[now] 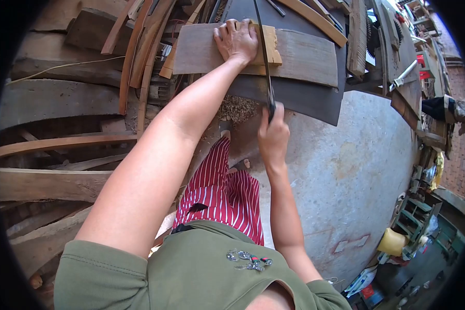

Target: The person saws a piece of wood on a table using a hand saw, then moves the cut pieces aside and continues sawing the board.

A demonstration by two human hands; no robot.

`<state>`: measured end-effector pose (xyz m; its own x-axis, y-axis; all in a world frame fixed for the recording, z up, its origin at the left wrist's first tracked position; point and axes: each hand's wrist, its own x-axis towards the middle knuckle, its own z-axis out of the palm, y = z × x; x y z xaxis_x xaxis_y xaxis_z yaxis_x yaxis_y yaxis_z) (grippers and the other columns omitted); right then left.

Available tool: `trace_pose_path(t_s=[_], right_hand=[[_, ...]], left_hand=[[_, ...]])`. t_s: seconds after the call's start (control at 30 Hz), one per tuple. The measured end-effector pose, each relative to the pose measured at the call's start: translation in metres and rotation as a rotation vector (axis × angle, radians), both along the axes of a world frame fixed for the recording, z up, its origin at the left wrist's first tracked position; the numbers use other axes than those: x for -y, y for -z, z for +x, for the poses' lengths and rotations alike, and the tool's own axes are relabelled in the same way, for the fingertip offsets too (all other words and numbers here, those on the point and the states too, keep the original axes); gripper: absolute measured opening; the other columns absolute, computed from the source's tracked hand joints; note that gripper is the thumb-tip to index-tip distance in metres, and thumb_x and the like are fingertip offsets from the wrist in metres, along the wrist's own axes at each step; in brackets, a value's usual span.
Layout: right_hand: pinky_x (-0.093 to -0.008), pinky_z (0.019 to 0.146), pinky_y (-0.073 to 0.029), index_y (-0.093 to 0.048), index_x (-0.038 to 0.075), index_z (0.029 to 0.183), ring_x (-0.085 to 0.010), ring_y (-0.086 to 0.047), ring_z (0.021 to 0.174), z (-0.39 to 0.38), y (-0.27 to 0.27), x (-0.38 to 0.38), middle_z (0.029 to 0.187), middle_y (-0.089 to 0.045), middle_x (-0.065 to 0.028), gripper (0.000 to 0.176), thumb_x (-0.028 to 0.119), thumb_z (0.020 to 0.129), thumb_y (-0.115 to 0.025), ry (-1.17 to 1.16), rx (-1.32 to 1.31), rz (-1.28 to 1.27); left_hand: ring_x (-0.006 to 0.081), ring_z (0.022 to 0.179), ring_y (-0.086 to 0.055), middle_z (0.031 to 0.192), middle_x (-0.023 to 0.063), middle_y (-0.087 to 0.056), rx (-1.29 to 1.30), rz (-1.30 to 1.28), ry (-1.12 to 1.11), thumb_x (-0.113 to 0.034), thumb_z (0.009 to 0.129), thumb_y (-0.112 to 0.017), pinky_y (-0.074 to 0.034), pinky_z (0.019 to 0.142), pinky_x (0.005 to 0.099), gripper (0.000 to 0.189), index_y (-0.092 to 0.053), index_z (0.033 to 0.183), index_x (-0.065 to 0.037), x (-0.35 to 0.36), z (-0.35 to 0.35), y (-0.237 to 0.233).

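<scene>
The left hand (237, 42) lies at the top centre of the frame, palm down on the boards, its fingers slightly apart and bent near the upper edge of the weathered board (307, 56). Whether the fingertips hook over that edge, I cannot tell. Just below it to the right, the right hand (274, 132) has its fingers closed around the handle of a saw (267, 67). The dark, narrow blade runs from this hand up to the top edge of the frame, passing over a yellowish wood piece (271, 46) with a ragged right edge. This piece lies on the weathered wood, immediately to the right of the left hand.

The wood rests across a dark surface (305, 98), whose lower right corner reaches over the pale floor (346, 170). Wood shavings (237, 110) are heaped below the boards, between the two forearms. Curved wooden strips (132, 67) and rough timber (51, 185) fill the left side of the frame. At the lower right, a yellow container (392, 242) stands near a green rack (414, 216). At the right edge, part of another person (444, 109) shows, a dark-clothed leg and a shoe.
</scene>
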<state>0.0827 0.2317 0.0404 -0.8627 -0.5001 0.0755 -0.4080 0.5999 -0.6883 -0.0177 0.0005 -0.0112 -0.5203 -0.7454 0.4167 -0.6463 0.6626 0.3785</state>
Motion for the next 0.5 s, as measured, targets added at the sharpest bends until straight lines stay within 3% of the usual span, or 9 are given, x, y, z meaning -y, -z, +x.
trace_pose_path(t_s=[0.2, 0.3, 0.37, 0.5], right_hand=[[-0.0534, 0.055, -0.045, -0.05, 0.004, 0.115, -0.0485, -0.063, 0.077, 0.047, -0.018, -0.059, 0.08, -0.064, -0.0276, 0.018, 0.013, 0.1, -0.053, -0.005, 0.127, -0.045], [-0.0533, 0.055, -0.045, -0.05, 0.002, 0.114, -0.0482, -0.063, 0.078, 0.014, -0.007, -0.027, 0.081, -0.064, -0.0285, 0.018, 0.014, 0.1, -0.053, -0.029, 0.097, -0.036], [-0.0533, 0.055, -0.05, -0.048, 0.002, 0.113, -0.0476, -0.064, 0.071, -0.017, 0.003, 0.012, 0.074, -0.064, -0.0281, 0.019, 0.014, 0.099, -0.053, -0.064, -0.019, -0.084], [-0.055, 0.055, -0.049, -0.048, 0.001, 0.113, -0.048, -0.064, 0.071, -0.03, 0.001, 0.033, 0.074, -0.064, -0.0289, 0.02, 0.014, 0.099, -0.053, -0.002, 0.035, -0.002]], left_hand=[[0.0276, 0.127, -0.04, 0.125, 0.0058, -0.049, 0.021, 0.048, -0.011, -0.045, 0.097, -0.045, -0.017, 0.116, 0.0504, 0.037, -0.06, 0.126, -0.027, -0.003, 0.006, -0.008], [0.0273, 0.127, -0.039, 0.126, 0.0058, -0.049, 0.011, 0.027, -0.011, -0.045, 0.097, -0.045, -0.016, 0.116, 0.0507, 0.037, -0.06, 0.126, -0.027, -0.002, 0.006, -0.008], [0.0271, 0.127, -0.039, 0.126, 0.0056, -0.049, 0.028, 0.019, -0.025, -0.044, 0.097, -0.045, -0.017, 0.115, 0.0505, 0.037, -0.06, 0.126, -0.027, -0.002, 0.006, -0.008], [0.0266, 0.125, -0.04, 0.125, 0.0049, -0.049, 0.018, 0.023, -0.014, -0.044, 0.097, -0.046, -0.019, 0.114, 0.0499, 0.037, -0.06, 0.126, -0.027, -0.002, 0.004, -0.006]])
